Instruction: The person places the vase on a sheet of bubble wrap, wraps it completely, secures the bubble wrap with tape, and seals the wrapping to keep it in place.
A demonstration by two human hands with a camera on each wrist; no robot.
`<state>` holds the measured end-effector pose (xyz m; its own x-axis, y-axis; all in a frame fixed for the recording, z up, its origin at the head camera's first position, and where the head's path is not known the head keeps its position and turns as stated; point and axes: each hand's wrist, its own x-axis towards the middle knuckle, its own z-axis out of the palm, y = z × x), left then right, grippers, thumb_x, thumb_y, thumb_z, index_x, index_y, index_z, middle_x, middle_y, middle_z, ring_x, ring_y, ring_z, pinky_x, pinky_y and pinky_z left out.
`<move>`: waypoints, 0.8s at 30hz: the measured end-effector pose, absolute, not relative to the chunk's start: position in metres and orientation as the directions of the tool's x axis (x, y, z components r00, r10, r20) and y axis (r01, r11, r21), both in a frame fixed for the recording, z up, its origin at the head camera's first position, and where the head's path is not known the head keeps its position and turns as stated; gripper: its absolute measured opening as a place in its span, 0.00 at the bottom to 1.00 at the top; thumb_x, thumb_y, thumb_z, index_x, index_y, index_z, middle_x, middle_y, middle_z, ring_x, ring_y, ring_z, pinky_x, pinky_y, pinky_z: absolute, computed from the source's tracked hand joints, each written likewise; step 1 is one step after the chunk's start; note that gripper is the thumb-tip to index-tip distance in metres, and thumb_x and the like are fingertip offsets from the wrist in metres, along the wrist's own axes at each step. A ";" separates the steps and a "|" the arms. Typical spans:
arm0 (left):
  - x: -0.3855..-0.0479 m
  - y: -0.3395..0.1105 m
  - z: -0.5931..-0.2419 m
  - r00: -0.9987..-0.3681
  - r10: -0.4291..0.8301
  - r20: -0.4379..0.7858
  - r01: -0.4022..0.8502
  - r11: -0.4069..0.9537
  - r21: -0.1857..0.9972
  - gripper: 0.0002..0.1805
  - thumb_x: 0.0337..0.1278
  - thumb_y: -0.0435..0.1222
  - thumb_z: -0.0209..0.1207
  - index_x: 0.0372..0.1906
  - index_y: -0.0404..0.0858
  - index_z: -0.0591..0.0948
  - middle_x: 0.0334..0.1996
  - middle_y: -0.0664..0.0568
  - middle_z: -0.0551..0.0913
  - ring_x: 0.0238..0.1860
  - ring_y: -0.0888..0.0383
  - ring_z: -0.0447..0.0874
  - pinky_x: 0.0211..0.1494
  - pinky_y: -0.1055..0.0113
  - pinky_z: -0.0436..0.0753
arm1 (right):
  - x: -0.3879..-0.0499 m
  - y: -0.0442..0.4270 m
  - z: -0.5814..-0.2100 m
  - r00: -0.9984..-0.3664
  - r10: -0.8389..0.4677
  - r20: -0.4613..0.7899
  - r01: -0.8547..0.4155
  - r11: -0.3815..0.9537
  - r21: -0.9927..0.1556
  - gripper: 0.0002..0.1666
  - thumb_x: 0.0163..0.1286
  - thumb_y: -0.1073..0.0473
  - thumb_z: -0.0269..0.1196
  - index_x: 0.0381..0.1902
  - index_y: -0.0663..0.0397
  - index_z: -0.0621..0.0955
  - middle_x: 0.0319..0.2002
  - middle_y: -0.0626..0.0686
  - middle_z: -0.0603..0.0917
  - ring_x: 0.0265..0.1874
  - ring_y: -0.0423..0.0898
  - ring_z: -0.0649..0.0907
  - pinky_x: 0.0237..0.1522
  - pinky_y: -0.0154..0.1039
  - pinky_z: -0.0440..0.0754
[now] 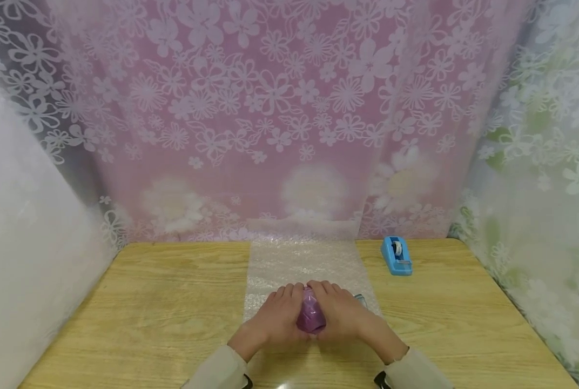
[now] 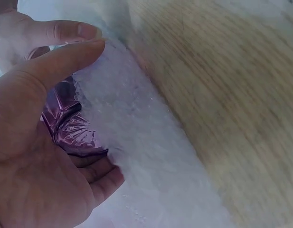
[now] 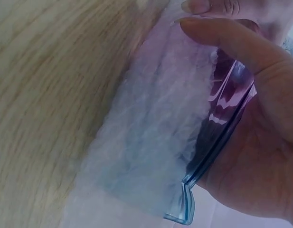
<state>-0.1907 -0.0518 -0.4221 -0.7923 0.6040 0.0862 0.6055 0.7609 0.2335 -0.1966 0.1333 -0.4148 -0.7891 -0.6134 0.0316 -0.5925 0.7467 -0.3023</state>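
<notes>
We see a purple vase (image 1: 311,313) lying between both hands, low over the near part of a bubble-wrap sheet (image 1: 304,265) on the desk (image 1: 173,297). The left hand (image 1: 280,313) and right hand (image 1: 340,313) grasp it together, fingers curled round it and thumbs pressing the sheet's near edge against its side. We judge the main danger to be a slip: the surface looks hard and smooth, perhaps glass, so a loosened grip could let it roll or knock on the desk.

The wrap covers one side only, and the bluish rim (image 3: 186,204) pokes out past it at our right; that bare end seems likeliest to chip if bumped. If either thumb lifts, the edge could spring back flat, since such film tends to resist bending. Uneven pressure from the two sides might also skew the sheet.

The tape dispenser (image 1: 396,256) stands well apart, towards the back right. Reaching for it would leave one hand to hold vase and edge alone, which could let both shift.
</notes>
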 end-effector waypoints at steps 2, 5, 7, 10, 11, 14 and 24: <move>-0.193 -0.053 -0.421 -0.792 0.606 0.075 0.604 0.758 0.245 0.47 0.41 0.59 0.68 0.60 0.33 0.63 0.43 0.49 0.72 0.45 0.53 0.73 0.49 0.57 0.76 | -0.199 0.133 -0.413 -0.786 -0.618 0.028 -0.594 0.742 -0.310 0.56 0.44 0.47 0.76 0.64 0.64 0.62 0.54 0.61 0.72 0.53 0.56 0.73 0.53 0.54 0.73; -0.196 -0.054 -0.418 -0.789 0.612 0.050 0.602 0.755 0.259 0.46 0.41 0.57 0.70 0.59 0.34 0.63 0.44 0.49 0.72 0.45 0.54 0.73 0.49 0.58 0.76 | -0.201 0.133 -0.411 -0.781 -0.624 0.021 -0.596 0.736 -0.321 0.56 0.43 0.47 0.76 0.64 0.65 0.63 0.53 0.61 0.73 0.52 0.55 0.74 0.53 0.52 0.74; -0.198 -0.055 -0.417 -0.789 0.614 0.027 0.597 0.756 0.269 0.47 0.41 0.56 0.70 0.60 0.34 0.63 0.45 0.48 0.72 0.47 0.54 0.72 0.50 0.57 0.76 | -0.202 0.132 -0.409 -0.780 -0.625 0.006 -0.591 0.734 -0.334 0.56 0.44 0.47 0.76 0.64 0.66 0.62 0.54 0.61 0.72 0.52 0.56 0.74 0.53 0.52 0.74; -0.200 -0.056 -0.416 -0.790 0.613 -0.010 0.584 0.757 0.292 0.47 0.41 0.56 0.71 0.60 0.35 0.62 0.47 0.49 0.72 0.48 0.54 0.72 0.52 0.57 0.75 | -0.203 0.132 -0.406 -0.778 -0.628 -0.034 -0.578 0.735 -0.355 0.57 0.46 0.47 0.76 0.65 0.68 0.61 0.55 0.62 0.72 0.54 0.56 0.73 0.54 0.52 0.73; -0.200 -0.056 -0.416 -0.789 0.614 -0.018 0.582 0.756 0.300 0.47 0.41 0.56 0.71 0.60 0.35 0.62 0.47 0.49 0.72 0.48 0.54 0.72 0.52 0.57 0.75 | -0.203 0.132 -0.405 -0.776 -0.630 -0.045 -0.575 0.734 -0.361 0.57 0.46 0.46 0.76 0.65 0.69 0.61 0.55 0.62 0.71 0.54 0.56 0.73 0.55 0.52 0.73; -0.202 -0.058 -0.415 -0.785 0.618 -0.039 0.575 0.750 0.327 0.47 0.40 0.56 0.71 0.60 0.36 0.63 0.46 0.50 0.71 0.48 0.55 0.72 0.52 0.57 0.75 | -0.204 0.132 -0.403 -0.765 -0.639 -0.073 -0.574 0.729 -0.373 0.57 0.46 0.46 0.76 0.64 0.69 0.61 0.54 0.61 0.71 0.54 0.55 0.72 0.54 0.52 0.73; -0.206 -0.057 -0.410 -0.755 0.647 -0.101 0.581 0.733 0.354 0.46 0.37 0.60 0.71 0.57 0.37 0.65 0.42 0.55 0.71 0.44 0.60 0.71 0.52 0.65 0.74 | -0.207 0.135 -0.398 -0.739 -0.662 -0.128 -0.553 0.704 -0.446 0.53 0.45 0.48 0.77 0.62 0.64 0.63 0.53 0.56 0.71 0.53 0.52 0.72 0.53 0.50 0.73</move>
